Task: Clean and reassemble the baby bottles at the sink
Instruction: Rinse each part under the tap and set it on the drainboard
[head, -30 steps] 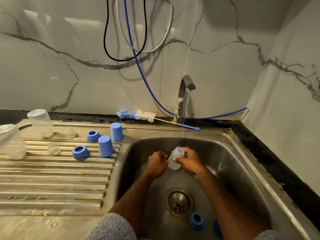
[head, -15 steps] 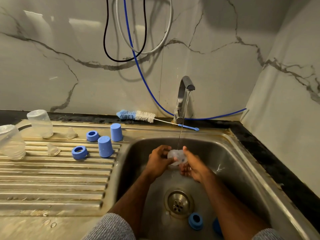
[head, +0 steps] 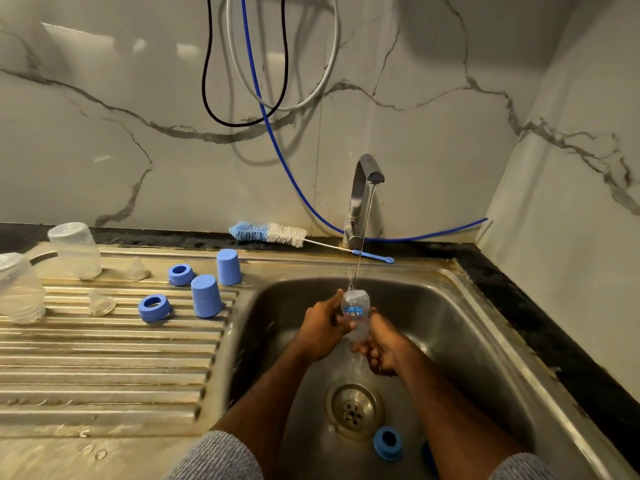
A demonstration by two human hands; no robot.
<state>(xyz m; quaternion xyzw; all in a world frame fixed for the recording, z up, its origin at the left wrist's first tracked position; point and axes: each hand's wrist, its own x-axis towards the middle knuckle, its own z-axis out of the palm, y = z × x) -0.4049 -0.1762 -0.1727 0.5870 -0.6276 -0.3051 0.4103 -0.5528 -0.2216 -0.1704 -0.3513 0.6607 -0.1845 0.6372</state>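
drainboard (head: 104,362): two clear bottles (head: 74,251) upside down, two nipples (head: 101,302), two blue rings (head: 154,308), two blue caps (head: 206,296)
sink basin (head: 460,327): blue ring (head: 388,444) beside drain (head: 353,410)
back ledge (head: 173,239): bottle brush (head: 270,233)

A single wide-angle view from the person's head looks forward and steeply down into the sink (head: 467,323), close enough that both forearms enter from the bottom edge. The drainboard (head: 104,358) fills the lower left, the tap (head: 363,188) stands at centre, and the marble wall (head: 138,116) spans the top.
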